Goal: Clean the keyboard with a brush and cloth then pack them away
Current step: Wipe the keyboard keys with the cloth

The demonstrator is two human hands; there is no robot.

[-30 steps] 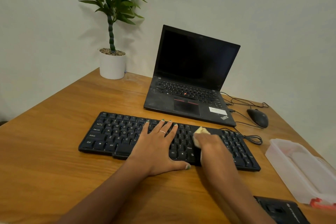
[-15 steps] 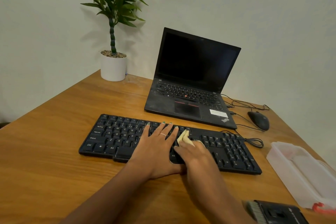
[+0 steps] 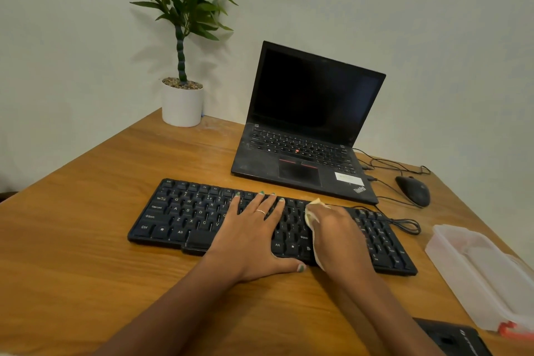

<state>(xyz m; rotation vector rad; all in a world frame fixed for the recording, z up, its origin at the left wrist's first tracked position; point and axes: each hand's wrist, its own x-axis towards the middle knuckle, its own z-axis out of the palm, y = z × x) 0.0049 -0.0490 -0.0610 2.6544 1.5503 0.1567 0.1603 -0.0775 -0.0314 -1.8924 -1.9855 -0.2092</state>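
Cloth (image 3: 313, 218) under right hand (image 3: 336, 233), on keyboard (image 3: 187, 214)

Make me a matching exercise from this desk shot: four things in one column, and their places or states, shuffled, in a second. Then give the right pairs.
Things
1. left hand
2. cloth
3. mouse
4. plastic box

Places or states
A. on the desk, right of the laptop
B. flat on the keyboard keys, fingers straight
C. at the desk's right edge, right of the keyboard
D. under the right hand, on the keys

Pairs: 1-B, 2-D, 3-A, 4-C
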